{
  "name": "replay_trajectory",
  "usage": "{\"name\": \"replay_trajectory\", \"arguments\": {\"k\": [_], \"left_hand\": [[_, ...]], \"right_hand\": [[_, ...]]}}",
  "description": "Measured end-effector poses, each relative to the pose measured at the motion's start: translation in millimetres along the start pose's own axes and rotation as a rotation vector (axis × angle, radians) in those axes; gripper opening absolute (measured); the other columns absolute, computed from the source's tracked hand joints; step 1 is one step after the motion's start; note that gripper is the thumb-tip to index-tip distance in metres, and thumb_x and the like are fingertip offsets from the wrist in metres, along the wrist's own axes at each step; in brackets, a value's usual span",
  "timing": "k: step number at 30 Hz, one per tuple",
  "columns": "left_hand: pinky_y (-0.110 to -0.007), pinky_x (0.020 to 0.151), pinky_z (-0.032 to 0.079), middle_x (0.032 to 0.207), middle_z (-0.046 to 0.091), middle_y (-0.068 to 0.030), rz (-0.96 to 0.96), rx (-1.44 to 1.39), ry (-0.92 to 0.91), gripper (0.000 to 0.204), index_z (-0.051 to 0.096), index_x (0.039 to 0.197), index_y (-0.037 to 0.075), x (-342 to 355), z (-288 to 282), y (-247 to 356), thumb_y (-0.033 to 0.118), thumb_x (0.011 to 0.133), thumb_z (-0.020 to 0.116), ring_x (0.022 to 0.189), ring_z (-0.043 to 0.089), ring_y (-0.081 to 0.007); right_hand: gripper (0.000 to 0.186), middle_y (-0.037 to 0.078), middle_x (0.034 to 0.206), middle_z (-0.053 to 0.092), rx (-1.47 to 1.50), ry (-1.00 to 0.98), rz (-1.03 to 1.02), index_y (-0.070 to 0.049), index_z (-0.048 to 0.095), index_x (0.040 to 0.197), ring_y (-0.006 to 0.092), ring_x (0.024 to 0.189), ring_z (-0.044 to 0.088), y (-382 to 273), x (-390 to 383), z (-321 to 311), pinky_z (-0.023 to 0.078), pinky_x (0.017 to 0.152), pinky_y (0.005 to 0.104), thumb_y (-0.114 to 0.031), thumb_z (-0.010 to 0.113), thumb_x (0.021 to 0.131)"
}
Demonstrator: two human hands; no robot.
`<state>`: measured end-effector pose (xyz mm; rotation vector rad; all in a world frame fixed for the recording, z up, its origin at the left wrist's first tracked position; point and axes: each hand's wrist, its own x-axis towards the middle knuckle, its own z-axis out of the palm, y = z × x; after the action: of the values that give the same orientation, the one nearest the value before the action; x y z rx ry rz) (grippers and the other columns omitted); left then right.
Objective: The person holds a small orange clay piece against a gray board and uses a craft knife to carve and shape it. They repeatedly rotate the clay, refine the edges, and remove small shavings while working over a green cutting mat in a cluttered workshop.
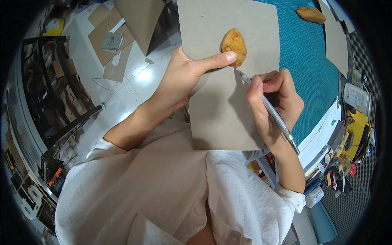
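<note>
My left hand (192, 71) grips a grey-brown cardboard sheet (220, 122) by its left edge. The thumb lies across the top, its tip pressed on the lower end of an amber, lumpy oval piece (234, 41) that looks like modelling clay. The other fingers are hidden under the sheet. In my right hand (277, 96) a slim silver, partly clear pen (274, 112) is pinched between thumb and fingers. Its tip points at the cardboard just below the lump, close to the left thumb; whether it touches I cannot tell.
A teal cutting mat (312, 61) covers the table at the right, with a second brown lump (310, 14) at its far end. Tools and a white container (356, 96) crowd the right edge. Cardboard pieces (116, 67) lie on the floor at left beside a black rack (53, 85).
</note>
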<state>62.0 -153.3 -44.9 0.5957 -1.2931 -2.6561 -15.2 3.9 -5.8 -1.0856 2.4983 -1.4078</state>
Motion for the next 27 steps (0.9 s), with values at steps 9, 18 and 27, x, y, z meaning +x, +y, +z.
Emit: {"name": "replay_trajectory", "arguments": {"k": [9, 18, 27], "left_hand": [[-0.029, 0.081, 0.052, 0.102, 0.065, -0.0089, 0.020, -0.025, 0.016, 0.034, 0.059, 0.113, 0.000, -0.1, 1.0, 0.1, 0.012, 0.084, 0.071, 0.092, 0.064, -0.0147], [-0.029, 0.081, 0.052, 0.101, 0.066, -0.0094, 0.032, -0.033, 0.020, 0.033, 0.060, 0.111, -0.002, 0.6, 0.6, -0.2, 0.011, 0.083, 0.072, 0.091, 0.064, -0.0147], [-0.029, 0.083, 0.052, 0.104, 0.065, -0.0090, 0.023, -0.001, -0.007, 0.036, 0.057, 0.116, 0.001, -0.2, 2.6, 1.5, 0.014, 0.085, 0.069, 0.093, 0.064, -0.0148]], "right_hand": [[0.025, 0.007, 0.068, 0.061, -0.065, -0.074, -0.041, -0.004, 0.047, 0.072, 0.0082, 0.057, 0.055, -7.7, 1.6, -1.6, 0.044, 0.052, 0.0207, -0.005, 0.070, 0.081], [0.025, 0.007, 0.069, 0.062, -0.073, -0.070, -0.044, -0.004, 0.047, 0.072, 0.0084, 0.057, 0.056, -5.4, 0.2, -0.6, 0.044, 0.052, 0.0209, -0.004, 0.070, 0.081], [0.022, 0.003, 0.060, 0.057, 0.128, 0.012, 0.080, -0.004, 0.050, 0.071, 0.0052, 0.050, 0.052, 0.1, -0.4, -3.1, 0.041, 0.046, 0.0196, -0.006, 0.070, 0.081]]}}
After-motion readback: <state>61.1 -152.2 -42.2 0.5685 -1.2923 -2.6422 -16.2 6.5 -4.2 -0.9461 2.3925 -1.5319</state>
